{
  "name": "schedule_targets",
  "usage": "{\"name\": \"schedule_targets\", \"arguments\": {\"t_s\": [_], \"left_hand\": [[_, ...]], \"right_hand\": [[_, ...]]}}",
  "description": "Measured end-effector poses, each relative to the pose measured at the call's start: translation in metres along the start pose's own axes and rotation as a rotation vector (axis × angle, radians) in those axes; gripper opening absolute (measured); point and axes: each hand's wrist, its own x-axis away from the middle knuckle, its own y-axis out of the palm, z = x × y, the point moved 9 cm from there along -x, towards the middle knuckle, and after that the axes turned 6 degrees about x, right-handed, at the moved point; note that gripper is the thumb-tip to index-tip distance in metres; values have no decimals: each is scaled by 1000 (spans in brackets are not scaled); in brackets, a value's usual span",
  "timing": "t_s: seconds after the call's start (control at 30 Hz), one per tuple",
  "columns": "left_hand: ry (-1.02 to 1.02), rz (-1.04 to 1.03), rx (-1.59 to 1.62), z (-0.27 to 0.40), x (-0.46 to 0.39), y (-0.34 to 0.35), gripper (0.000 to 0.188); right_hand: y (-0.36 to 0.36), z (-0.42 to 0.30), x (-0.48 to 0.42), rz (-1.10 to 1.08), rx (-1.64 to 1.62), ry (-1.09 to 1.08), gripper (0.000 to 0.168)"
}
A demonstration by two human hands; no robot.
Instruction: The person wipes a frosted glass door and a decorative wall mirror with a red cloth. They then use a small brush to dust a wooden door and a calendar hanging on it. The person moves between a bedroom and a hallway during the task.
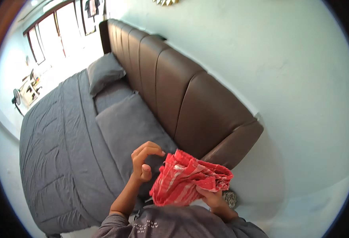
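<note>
A red cloth with pale stripes (183, 181), folded and bunched, is held up in front of my chest. My right hand (212, 198) grips its lower right edge, thumb on top and the other fingers hidden beneath the fabric. Just left of the cloth, my left hand (144, 160) is raised with fingers curved and thumb apart, holding nothing. Below that hand lies a grey pillow (130, 128) on a bed with a grey cover (64, 154).
A padded brown headboard (174, 80) runs along the pale wall (299, 83). A second grey pillow (106, 73) lies farther along the bed. A fan (17, 96) stands beyond it at left. Something grey and fluffy (229, 199) is on the floor behind my right hand.
</note>
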Motion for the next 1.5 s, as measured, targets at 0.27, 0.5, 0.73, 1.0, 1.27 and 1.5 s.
{"name": "schedule_targets", "arguments": {"t_s": [0.27, 0.5, 0.73, 1.0, 1.27, 1.5], "left_hand": [[310, -92, 182, -1, -125, 43, 50], [522, -66, 170, 8, -290, 95, 13], [679, 376, 10, -6, -424, 167, 46], [557, 445, 125, -28, -444, 197, 50], [555, 382, 40, -44, -450, 211, 52], [590, 358, -18, -52, -450, 214, 54]], "right_hand": [[-31, -130, 8, 192, -90, -234, 59], [-92, -280, -29, 813, 29, -747, 48], [27, -463, -78, 1104, 1532, -2029, 45], [36, -556, -268, 1171, 2745, -1572, 52], [24, -567, -318, 1214, 2691, -1266, 45], [13, -550, -335, 891, 2689, -1127, 53]]}}
